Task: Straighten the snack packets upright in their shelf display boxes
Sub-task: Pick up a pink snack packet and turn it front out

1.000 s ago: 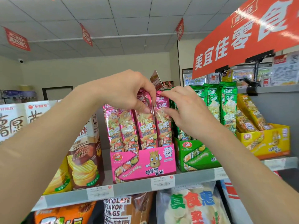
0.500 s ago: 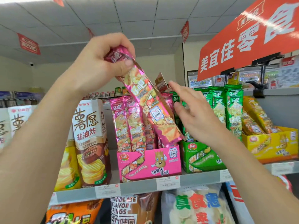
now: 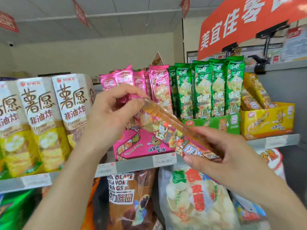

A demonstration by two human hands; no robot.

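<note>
I hold one long pink snack packet (image 3: 167, 130) slanted in front of the shelf, out of its box. My left hand (image 3: 113, 113) pinches its upper end and my right hand (image 3: 221, 156) grips its lower end. Behind it stands the pink display box (image 3: 142, 146) with several pink packets (image 3: 157, 87) upright in it. Right of that, a green display box (image 3: 222, 123) holds several upright green packets (image 3: 204, 90). Farther right, a yellow display box (image 3: 267, 120) has yellow packets (image 3: 254, 95) leaning to the left.
Tall chip boxes (image 3: 41, 122) line the shelf to the left. The grey shelf edge (image 3: 137, 163) carries price labels. Large snack bags (image 3: 192, 200) hang on the shelf below. An orange sign (image 3: 240, 22) on a black bracket juts out at the upper right.
My left hand brought the pink packet down from high up to chest height. My right hand, open before, now grips the packet's lower end. The view tilted downward.
</note>
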